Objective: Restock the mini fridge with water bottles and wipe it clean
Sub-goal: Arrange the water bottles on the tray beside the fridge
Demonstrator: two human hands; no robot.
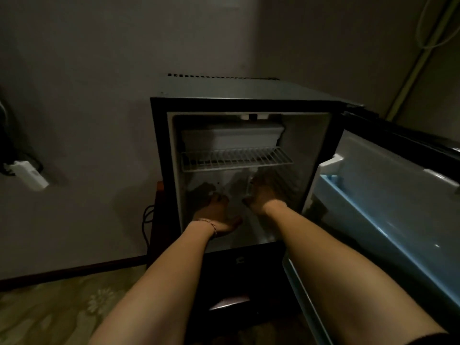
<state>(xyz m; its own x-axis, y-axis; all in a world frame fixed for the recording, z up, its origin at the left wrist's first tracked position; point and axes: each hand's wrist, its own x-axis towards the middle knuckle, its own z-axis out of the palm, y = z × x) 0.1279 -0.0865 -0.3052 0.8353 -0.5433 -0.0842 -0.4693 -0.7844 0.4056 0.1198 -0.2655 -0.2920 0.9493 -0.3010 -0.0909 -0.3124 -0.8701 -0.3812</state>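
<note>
The black mini fridge (159,145) stands open in front of me, and both my arms reach into its lower compartment under the white wire shelf (236,158). My right hand (261,197) is wrapped around a clear water bottle (249,186) that stands upright near the back wall. My left hand (216,215) rests low on the fridge floor to the left, with a thin bracelet at the wrist. Its fingers curl toward something pale, and the dim light hides whether it holds anything. A white freezer box (231,136) sits above the shelf.
The fridge door (398,207) hangs open to the right, with a pale blue door shelf (333,185) on its inside. A white power strip (27,174) and cables lie against the wall at left. Patterned carpet (62,307) covers the floor, and a dark cabinet supports the fridge.
</note>
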